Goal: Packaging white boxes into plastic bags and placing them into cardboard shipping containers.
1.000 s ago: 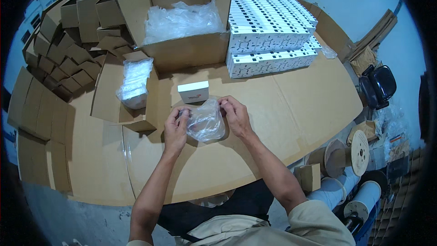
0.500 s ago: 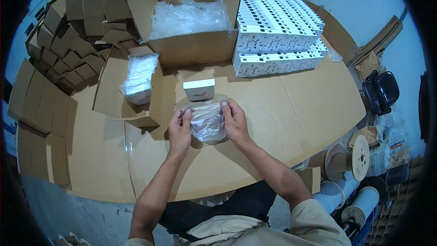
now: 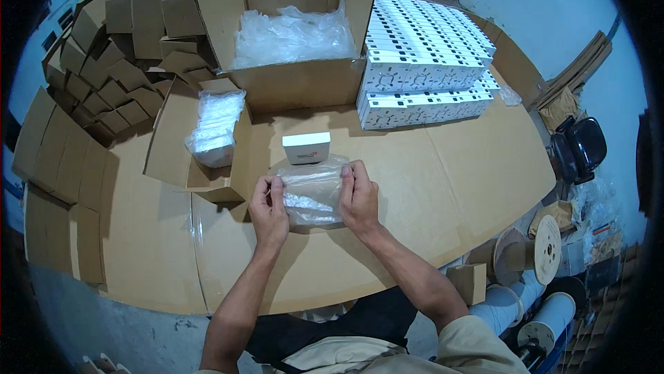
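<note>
A clear plastic bag (image 3: pixel 312 194) lies stretched flat on the cardboard-covered table (image 3: pixel 449 187). My left hand (image 3: pixel 268 209) grips its left edge and my right hand (image 3: pixel 360 198) grips its right edge. A small white box (image 3: pixel 306 147) stands just beyond the bag, close to my fingertips but apart from them.
A big open carton (image 3: pixel 304 77) full of clear bags sits at the back. Stacked white boxes (image 3: pixel 422 63) fill the back right. A smaller open carton (image 3: pixel 200 160) holds wrapped items (image 3: pixel 214 128) at left. Folded cartons (image 3: pixel 104 63) pile at far left. A black chair (image 3: pixel 579 149) and cable spools (image 3: pixel 536 249) stand at right.
My hands have pulled the bag from a crumpled bunch into a flat, stretched shape. The hands sit slightly nearer to me than before.
</note>
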The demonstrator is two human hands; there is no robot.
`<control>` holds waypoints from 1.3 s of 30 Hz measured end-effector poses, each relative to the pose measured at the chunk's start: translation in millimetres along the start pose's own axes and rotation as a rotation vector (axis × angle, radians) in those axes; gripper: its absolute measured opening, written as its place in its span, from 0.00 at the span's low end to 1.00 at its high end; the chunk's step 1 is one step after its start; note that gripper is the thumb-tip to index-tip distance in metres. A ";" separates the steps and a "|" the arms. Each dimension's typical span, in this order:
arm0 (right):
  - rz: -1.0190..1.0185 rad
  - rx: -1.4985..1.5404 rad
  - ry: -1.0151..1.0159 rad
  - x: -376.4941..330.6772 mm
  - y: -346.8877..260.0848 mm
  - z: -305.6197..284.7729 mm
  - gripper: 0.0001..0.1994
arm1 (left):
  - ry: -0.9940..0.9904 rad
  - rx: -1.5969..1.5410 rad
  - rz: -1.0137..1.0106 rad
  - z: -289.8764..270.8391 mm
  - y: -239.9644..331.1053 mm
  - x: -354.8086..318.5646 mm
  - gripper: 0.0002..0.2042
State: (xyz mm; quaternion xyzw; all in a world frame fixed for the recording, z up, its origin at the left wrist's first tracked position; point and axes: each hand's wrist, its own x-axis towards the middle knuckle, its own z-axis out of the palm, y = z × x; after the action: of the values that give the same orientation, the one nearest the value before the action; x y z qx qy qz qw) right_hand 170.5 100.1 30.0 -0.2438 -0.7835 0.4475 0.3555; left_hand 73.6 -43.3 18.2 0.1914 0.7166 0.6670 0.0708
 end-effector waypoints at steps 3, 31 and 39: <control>0.046 0.005 -0.004 -3.6 2.8 1.6 0.11 | 0.021 -0.213 -0.031 11.3 -0.8 -5.6 0.12; -0.555 -0.156 0.003 13.6 0.7 -17.8 0.10 | -0.166 -0.056 0.025 9.1 3.4 -8.4 0.24; -0.641 -0.119 -0.127 14.2 -1.5 -24.8 0.11 | -0.169 0.193 0.118 7.9 7.9 -4.7 0.28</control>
State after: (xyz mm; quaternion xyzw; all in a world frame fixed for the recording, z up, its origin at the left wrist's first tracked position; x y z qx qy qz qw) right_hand 180.7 122.4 44.7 0.0232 -0.8658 0.2805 0.4137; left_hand 82.1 -37.5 24.5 0.2946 0.7563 0.5796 0.0726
